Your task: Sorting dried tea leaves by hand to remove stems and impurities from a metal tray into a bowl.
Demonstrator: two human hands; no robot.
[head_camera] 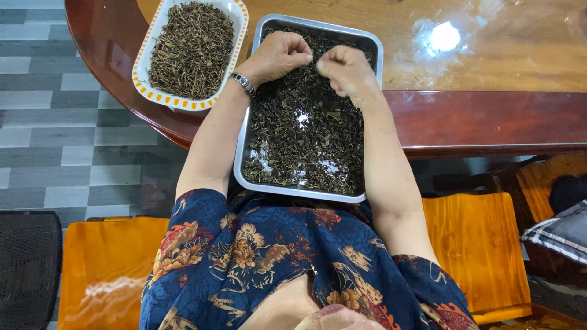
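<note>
A rectangular metal tray (369, 55) holds a loose layer of dark dried leaves (306, 131), thin enough that bare shiny metal shows through in a few spots. The tray's long axis runs straight away from the person: its near short end hangs over the counter (489, 116) edge toward the lap, and its far short end lies on the glossy wooden top.

Both hands work at the far end of the tray, close together and nearly touching. The left hand (278, 56), with a metal watch (243, 82) on its wrist, has its fingers curled in and pressed against the thumb, pinching a bit of leaf. The right hand (345, 68) is curled the same way, fingertips closed on the leaves just beside the left.

Just left of the tray, touching or nearly so, sits a white rectangular dish (142, 66) with an orange-patterned rim, filled with thin dried stems (192, 49). It lies slightly tilted to the tray, its long axis also pointing away.

The person wears a dark blue floral garment (257, 256). Orange wooden chairs (471, 250) stand on either side.
</note>
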